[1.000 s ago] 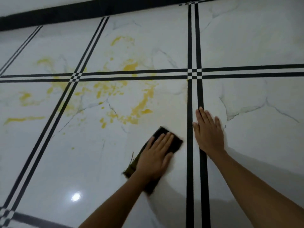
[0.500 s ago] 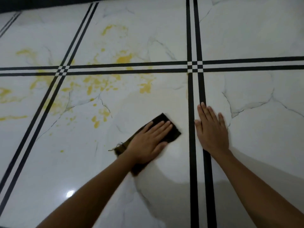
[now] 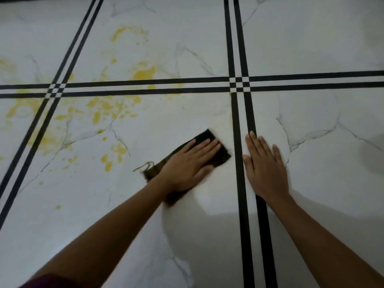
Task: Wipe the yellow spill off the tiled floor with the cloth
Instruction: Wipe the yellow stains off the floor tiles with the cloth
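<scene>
A dark folded cloth [image 3: 220,151] lies on the white marble-look tiled floor [image 3: 311,48], and my left hand [image 3: 191,163] presses flat on top of it, fingers together and pointing up-right. The yellow spill [image 3: 108,109] spreads in blotches and drops to the left and above the cloth, across the black double grout lines. A thicker yellow patch [image 3: 145,74] sits just above the horizontal lines. My right hand [image 3: 264,167] rests flat on the floor to the right of the cloth, over a vertical black stripe, holding nothing.
Black double lines [image 3: 241,86] cross the floor in a grid. A loose thread [image 3: 143,166] trails from the cloth's left end. Small yellow drops [image 3: 58,207] lie at the lower left. A dark red sleeve edge [image 3: 47,282] shows at the bottom.
My left hand has pushed the cloth up over the floor, and the yellow streak that lay above it is gone. The camera view has shifted; my right hand stays planted.
</scene>
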